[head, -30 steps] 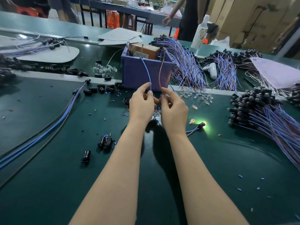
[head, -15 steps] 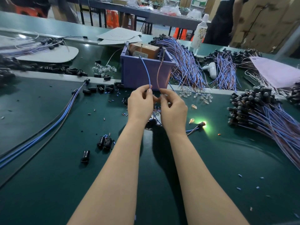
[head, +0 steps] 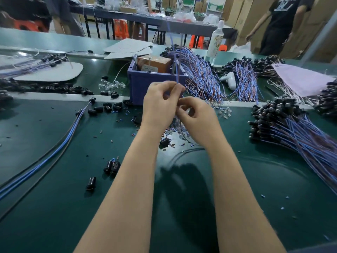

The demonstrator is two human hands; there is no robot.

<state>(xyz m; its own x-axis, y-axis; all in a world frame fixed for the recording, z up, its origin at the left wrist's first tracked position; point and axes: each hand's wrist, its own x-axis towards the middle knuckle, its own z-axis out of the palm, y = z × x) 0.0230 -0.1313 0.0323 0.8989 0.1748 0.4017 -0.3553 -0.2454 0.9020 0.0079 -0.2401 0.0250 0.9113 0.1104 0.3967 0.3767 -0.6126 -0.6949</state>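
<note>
Wires: thin blue and brown wires (head: 176, 73), blurred, at the middle of the view, lifted clear of the bench and running from the hands up toward 12 o'clock, in front of the bin.
Left hand: left hand (head: 159, 108), back toward the camera, fingers curled, thumb and fingertips pinching the wires at the top of the grip.
Right hand: right hand (head: 199, 123), at 4 o'clock of the left and touching it, fingers curled, pinching the same wires lower down; inside of the fist hidden.
Bin: purple square plastic bin (head: 142, 84) just at 12 o'clock of the hands, holding a brown cardboard box (head: 155, 63).
Rear bundle: fan of blue and brown wires with black ends (head: 200, 77) at 1 o'clock, just beside the bin.
Right bundle: large sheaf of blue wires with black capped ends (head: 291, 128) at 3 o'clock, well apart from the hands.
Bulbs: small clear bulbs (head: 111, 85) at 10 o'clock, near the bin's left wall.
Caps: small black cylindrical caps (head: 111, 167) at 8 o'clock, lying loose.
Cables: thick blue and black cables (head: 63, 143) at 9 o'clock, slanting toward 7 o'clock.
Scraps: tiny blue and brown offcuts (head: 170, 143) scattered directly beneath the hands.
Bench: dark green bench (head: 54, 207) under everything.
Background: white printed bottle (head: 217, 41) at 1 o'clock; person in dark clothes (head: 279, 24) standing farther back at 2 o'clock.
</note>
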